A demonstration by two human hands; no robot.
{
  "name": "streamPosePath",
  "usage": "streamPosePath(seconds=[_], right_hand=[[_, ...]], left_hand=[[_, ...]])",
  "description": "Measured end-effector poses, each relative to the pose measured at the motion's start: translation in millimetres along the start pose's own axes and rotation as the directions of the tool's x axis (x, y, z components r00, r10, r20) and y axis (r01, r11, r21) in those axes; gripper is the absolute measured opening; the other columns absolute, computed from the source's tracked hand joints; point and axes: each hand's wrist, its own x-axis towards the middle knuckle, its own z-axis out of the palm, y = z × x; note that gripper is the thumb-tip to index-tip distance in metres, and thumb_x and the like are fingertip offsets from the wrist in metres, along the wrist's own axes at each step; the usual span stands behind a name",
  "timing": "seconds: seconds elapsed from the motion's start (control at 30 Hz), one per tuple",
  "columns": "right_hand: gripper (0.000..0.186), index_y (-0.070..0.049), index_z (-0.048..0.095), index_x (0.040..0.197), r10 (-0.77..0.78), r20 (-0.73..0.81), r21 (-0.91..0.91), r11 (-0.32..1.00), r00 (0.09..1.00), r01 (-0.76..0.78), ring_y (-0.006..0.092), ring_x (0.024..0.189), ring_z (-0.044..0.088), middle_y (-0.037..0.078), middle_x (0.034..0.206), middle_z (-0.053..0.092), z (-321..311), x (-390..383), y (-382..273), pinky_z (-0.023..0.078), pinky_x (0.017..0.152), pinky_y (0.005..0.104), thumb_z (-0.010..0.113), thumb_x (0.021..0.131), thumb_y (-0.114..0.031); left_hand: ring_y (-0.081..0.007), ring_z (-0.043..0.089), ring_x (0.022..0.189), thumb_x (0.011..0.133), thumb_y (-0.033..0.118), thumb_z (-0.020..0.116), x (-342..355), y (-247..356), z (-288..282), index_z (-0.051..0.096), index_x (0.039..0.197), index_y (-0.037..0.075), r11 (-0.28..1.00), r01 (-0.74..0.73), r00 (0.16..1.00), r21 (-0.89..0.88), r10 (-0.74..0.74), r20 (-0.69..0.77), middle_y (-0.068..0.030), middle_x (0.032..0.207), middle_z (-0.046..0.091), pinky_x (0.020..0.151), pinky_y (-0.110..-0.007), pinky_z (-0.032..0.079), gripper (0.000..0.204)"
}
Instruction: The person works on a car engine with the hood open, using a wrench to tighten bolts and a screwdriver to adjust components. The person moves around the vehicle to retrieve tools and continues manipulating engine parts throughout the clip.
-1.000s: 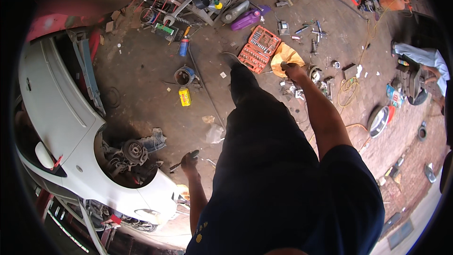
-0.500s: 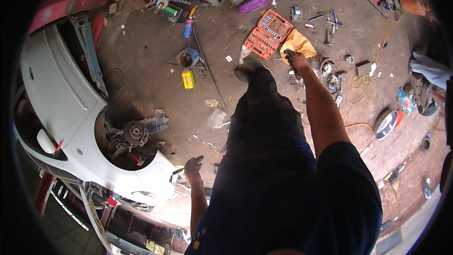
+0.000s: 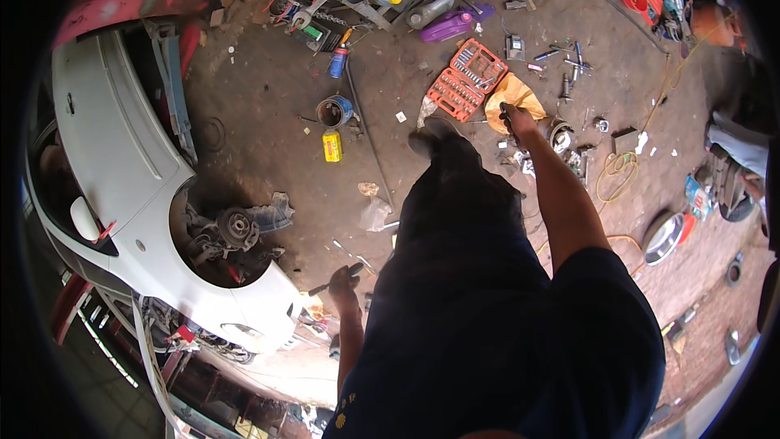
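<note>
My left hand (image 3: 344, 289), low and left of my body, is closed around a slim dark rod-like tool (image 3: 319, 289) that sticks out on both sides of the fist. My right hand (image 3: 522, 122) reaches forward with its fingers closed on a small dark object (image 3: 507, 117), whose kind I cannot make out. Beneath and beyond that hand lies an orange-yellow sheet (image 3: 520, 96), perhaps cloth or paper. Touching the sheet's left side is an open orange socket set case (image 3: 459, 93) with rows of metal sockets.
A white car (image 3: 122, 138) with a bare wheel hub (image 3: 236, 228) stands at left. On the floor are an open can (image 3: 333, 111), a yellow container (image 3: 331, 146), a purple jug (image 3: 447, 28), a long bar (image 3: 367, 126) and a coiled yellow cord (image 3: 619, 176). Scattered parts lie right of my hand.
The view has shifted slightly. My left hand has risen a little and turned, so more of the dark tool shows. My right hand has moved slightly down and right against the orange-yellow sheet.
</note>
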Motion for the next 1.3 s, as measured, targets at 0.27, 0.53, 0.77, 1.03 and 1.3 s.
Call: streamPosePath(seconds=[0.27,0.53,0.77,1.03,1.3], right_hand=[[0.042,-0.004,0.068,0.096,-0.131,0.270,-0.423,0.874,0.954,0.240,0.0097,0.055,0.045,-0.001,0.066,0.053,16,-28,-11,0.036,0.051,0.0291,0.059,0.098,-0.046],[0.035,-0.002,0.065,0.106,0.129,0.915,-0.333,0.778,0.383,0.533,0.0053,0.069,0.045,-0.002,0.077,0.053,218,-227,-48,0.038,0.061,0.0233,0.054,0.105,-0.035],[0.036,0.000,0.065,0.103,0.483,0.875,-0.364,0.719,-0.048,0.592,0.0068,0.066,0.044,-0.001,0.075,0.050,354,-359,20,0.037,0.060,0.0231,0.054,0.105,-0.034],[0.035,0.000,0.066,0.105,0.796,0.590,-0.482,0.482,-0.135,0.731,0.0068,0.065,0.046,0.000,0.076,0.054,440,-435,153,0.038,0.060,0.0223,0.055,0.104,-0.033],[0.031,-0.004,0.067,0.108,0.967,0.207,-0.233,0.197,-0.149,0.952,0.0077,0.068,0.052,-0.002,0.074,0.055,544,-503,281,0.042,0.061,0.0253,0.056,0.105,-0.033]], left_hand=[[-0.0159,0.064,0.082,0.104,0.027,0.056,-40,17,29,0.063,0.116,-0.005,0.966,-0.078,0.997,-0.246,0.072,-0.031,-0.0109,0.098,0.070,0.077,-0.028,0.054,0.035],[-0.0163,0.053,0.078,0.107,0.029,0.053,-66,80,19,0.061,0.120,-0.002,0.176,-0.021,0.989,-0.984,0.151,0.005,-0.0033,0.079,0.056,0.082,-0.033,0.044,0.036],[-0.0198,0.062,0.079,0.103,0.035,0.059,-115,37,-25,0.061,0.120,0.005,-0.247,-0.004,0.999,-0.969,0.047,-0.016,-0.0029,0.076,0.060,0.081,-0.035,0.050,0.035],[-0.0187,0.062,0.075,0.104,0.035,0.058,-145,-98,-80,0.064,0.113,0.005,-0.465,-0.208,0.976,-0.861,-0.038,-0.216,-0.0025,0.072,0.061,0.077,-0.033,0.051,0.031],[-0.0162,0.054,0.077,0.100,0.039,0.064,-148,-196,-130,0.064,0.116,0.014,-0.612,-0.404,0.895,-0.680,-0.111,-0.432,0.0017,0.069,0.052,0.085,-0.036,0.045,0.029]])
